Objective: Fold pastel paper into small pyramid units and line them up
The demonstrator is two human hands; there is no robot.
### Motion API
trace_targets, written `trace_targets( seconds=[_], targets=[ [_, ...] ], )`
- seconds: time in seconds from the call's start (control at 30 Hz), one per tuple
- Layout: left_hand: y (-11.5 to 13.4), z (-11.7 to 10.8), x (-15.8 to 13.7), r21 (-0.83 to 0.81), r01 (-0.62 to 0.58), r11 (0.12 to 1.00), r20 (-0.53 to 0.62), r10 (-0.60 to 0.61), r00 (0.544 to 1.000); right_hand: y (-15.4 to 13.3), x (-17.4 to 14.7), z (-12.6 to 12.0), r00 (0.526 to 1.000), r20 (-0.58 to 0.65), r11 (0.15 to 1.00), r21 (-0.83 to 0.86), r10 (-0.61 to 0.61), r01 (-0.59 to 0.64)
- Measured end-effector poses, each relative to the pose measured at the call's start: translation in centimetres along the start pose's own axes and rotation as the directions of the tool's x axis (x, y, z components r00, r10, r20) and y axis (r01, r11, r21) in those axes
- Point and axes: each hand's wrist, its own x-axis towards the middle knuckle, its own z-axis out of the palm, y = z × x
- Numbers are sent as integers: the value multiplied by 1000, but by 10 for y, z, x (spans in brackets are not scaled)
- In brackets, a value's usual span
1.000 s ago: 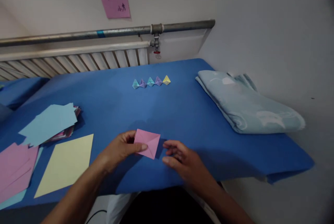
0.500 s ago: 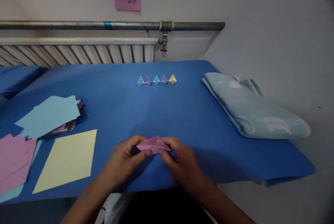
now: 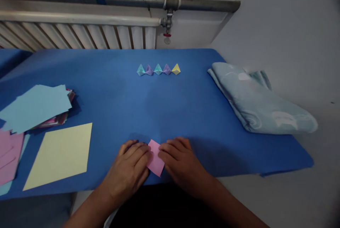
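Observation:
A small folded pink paper (image 3: 155, 162) lies flattened into a square between my two hands, close to the near edge of the blue-covered table (image 3: 119, 104). My left hand (image 3: 132, 162) is closed on its left side, fingers bent together. On the opposite side, my right hand (image 3: 180, 159) grips the right edge with curled fingers. Both thumbs are mostly hidden. Beyond my hands, several small folded paper shapes (image 3: 158, 69) in blue, purple and yellow stand in a row.
At the left lie a yellow paper sheet (image 3: 61, 155), a pile of light blue sheets (image 3: 39, 105) and pink sheets (image 3: 13, 157). A folded pale blue blanket (image 3: 255, 100) rests on the right. Behind the table are a radiator (image 3: 79, 33) and a metal pipe (image 3: 127, 1).
The pink paper has gone from a raised, pointed shape to a flat square. My hands have turned palms down over it. The camera view has tilted lower.

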Motion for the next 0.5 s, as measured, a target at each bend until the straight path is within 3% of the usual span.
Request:
trace_targets(
  seconds=[0.1, 0.5],
  targets=[
    [4, -2, -7, 1, 18, 1000, 1, -18, 1000, -1, -4, -4, 1000, 11, 1000, 16, 25, -26],
    [11, 2, -14, 35, 120, 992, -171, -112, 979, -1, -8, -4, 984, -56, 982, 88, 171, -166]
  ],
)
